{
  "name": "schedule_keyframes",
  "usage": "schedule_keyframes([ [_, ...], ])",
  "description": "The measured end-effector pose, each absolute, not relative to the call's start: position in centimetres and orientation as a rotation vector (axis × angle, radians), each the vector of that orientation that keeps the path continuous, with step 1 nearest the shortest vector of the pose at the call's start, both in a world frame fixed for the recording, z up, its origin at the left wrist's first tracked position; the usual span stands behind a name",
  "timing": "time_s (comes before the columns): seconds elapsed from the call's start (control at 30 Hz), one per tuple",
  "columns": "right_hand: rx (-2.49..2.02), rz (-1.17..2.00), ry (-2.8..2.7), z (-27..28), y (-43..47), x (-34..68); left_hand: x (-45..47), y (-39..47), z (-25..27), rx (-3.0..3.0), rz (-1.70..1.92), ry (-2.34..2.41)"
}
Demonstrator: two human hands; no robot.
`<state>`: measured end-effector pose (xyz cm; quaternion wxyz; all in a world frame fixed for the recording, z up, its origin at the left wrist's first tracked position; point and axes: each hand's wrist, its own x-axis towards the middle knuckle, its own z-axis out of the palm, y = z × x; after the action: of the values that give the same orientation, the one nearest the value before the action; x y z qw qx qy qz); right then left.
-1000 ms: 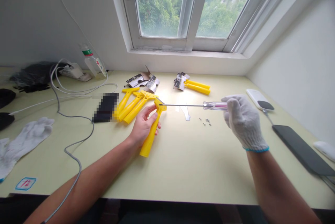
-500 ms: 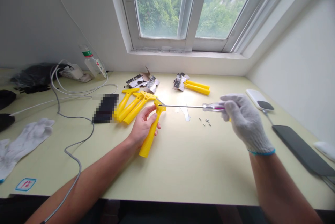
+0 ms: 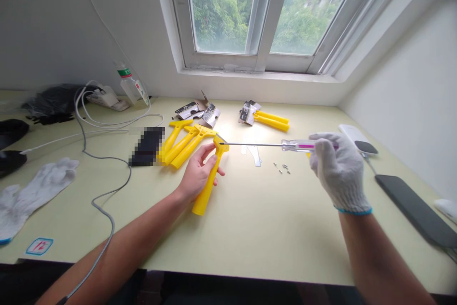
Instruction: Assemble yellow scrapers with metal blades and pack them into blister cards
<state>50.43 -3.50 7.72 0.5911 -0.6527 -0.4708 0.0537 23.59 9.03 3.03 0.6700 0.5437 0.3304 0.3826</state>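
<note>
Left hand clamps its grip round a yellow scraper, gloved right hand round a screwdriver; blue-bordered sticker bears red writing (card packaging print illegible)

Centre-frame, the bare left hand grips a yellow scraper by its handle. Right of centre, the white-gloved right hand holds a clear-handled screwdriver level, its tip at the scraper's head. Small screws lie below the screwdriver; a window spans the upper middle.
</note>
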Motion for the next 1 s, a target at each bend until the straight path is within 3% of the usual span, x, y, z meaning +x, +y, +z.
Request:
schedule_keyframes([
  [0.17, -1.355, 0.281, -1.197, 8.06, -3.65, 50.49, 23.58, 8.8, 3.08, 1.274, 0.863, 0.758],
  [0.33, -1.503, 0.145, -1.091, 8.41, -3.79, 50.59, 23.65, 8.65, 3.21, 1.258, 0.844, 0.742],
  [0.47, -1.373, 0.27, -1.233, 8.65, -4.01, 50.38, 23.65, 8.72, 3.07, 1.232, 0.848, 0.756],
  [0.63, -1.539, 0.089, -1.143, 8.62, -4.1, 50.17, 23.7, 8.61, 3.05, 1.199, 0.836, 0.731],
  [1.0, -1.347, 0.205, -1.272, 8.45, -4.05, 50.22, 23.79, 8.79, 3.06, 1.084, 0.847, 0.715],
])
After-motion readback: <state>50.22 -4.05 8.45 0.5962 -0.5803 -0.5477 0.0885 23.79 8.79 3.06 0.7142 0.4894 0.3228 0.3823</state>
